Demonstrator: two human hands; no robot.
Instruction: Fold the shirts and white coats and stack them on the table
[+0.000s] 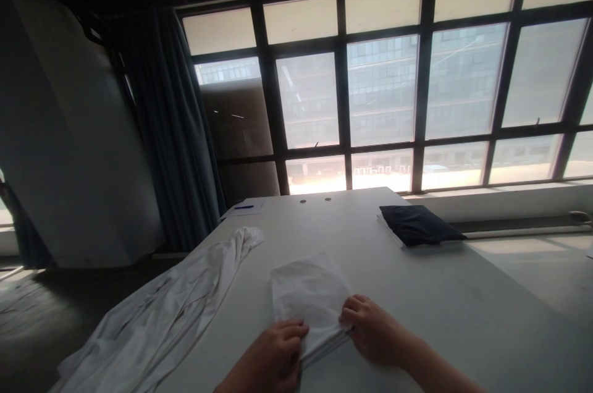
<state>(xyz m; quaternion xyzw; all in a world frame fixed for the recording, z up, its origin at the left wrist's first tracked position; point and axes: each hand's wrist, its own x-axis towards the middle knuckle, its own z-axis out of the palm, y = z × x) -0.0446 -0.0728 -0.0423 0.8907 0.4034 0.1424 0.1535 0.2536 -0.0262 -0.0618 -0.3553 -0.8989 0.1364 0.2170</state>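
Note:
A folded white cloth (310,294), several layers thick at its near edge, lies flat on the white table (361,245). My left hand (278,353) is closed on its near left corner, fingers curled over the top. At the near right edge, my right hand (370,328) pinches the layers, its thumb hidden underneath or behind the fingers. Both hands rest low over the table. Left of the folded piece, a loose, crumpled white cloth (180,300) drapes along the table's left side and over the edge.
A folded dark garment (417,224) lies on a white layer near the table's right edge. Paper (248,207) with a dark pen sits at the far left corner. Two round inserts are set into the far end. Beyond stand large windows (380,90) and a blue curtain (178,115).

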